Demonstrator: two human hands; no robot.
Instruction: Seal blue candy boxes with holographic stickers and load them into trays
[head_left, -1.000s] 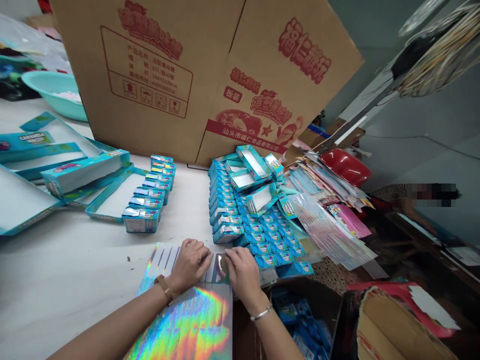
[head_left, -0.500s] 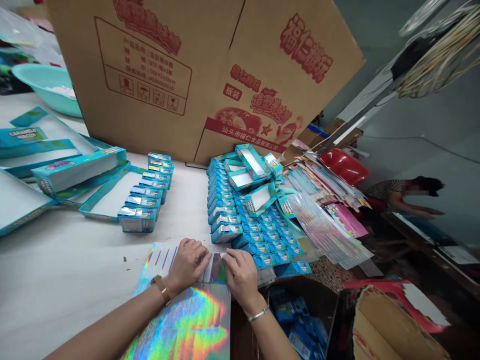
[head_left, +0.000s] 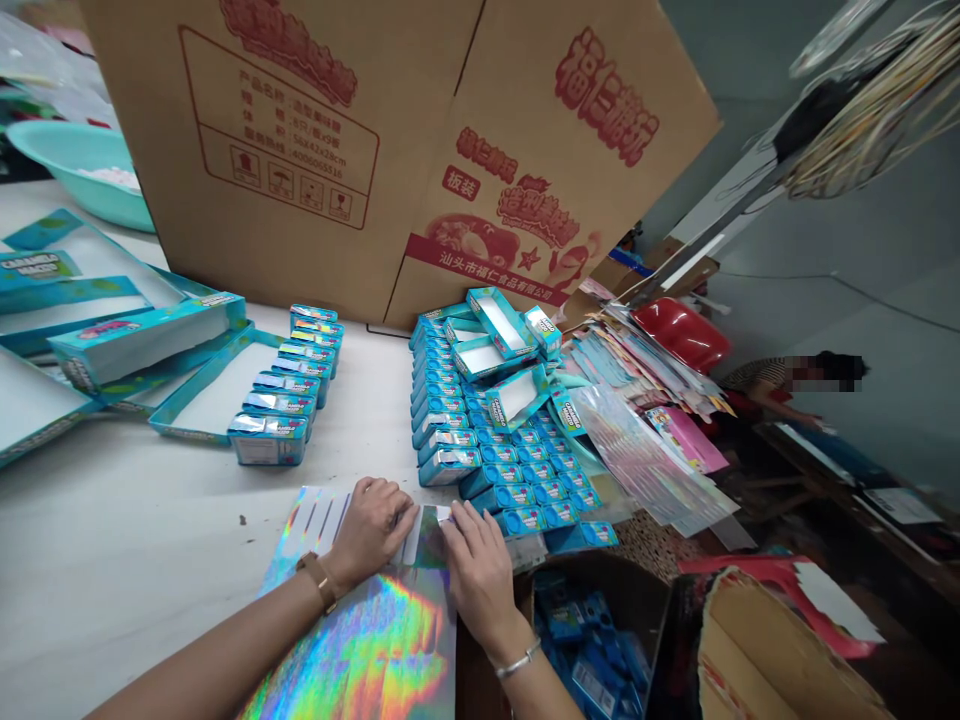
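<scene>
Centrally, listed one holographic sheet [head_left: 375,640], laid flat on a white table [head_left: 150,570], directly beneath both hands, with white strips [head_left: 321,515] across its far end. Noted the left hand [head_left: 371,530] over those strips, fingers bent and tips lowered; could not tell any pinch from mere pressing. Found the right hand [head_left: 478,560] at the far right corner, fingertips against a small white tab [head_left: 443,513]; could not tell how far closed. Between the hands, recorded a dark glossy strip [head_left: 430,540]. Beyond, entered a close-packed block of blue boxes [head_left: 448,465], a separate row of similar boxes [head_left: 268,442] and a printed brown carton [head_left: 285,240].
</scene>
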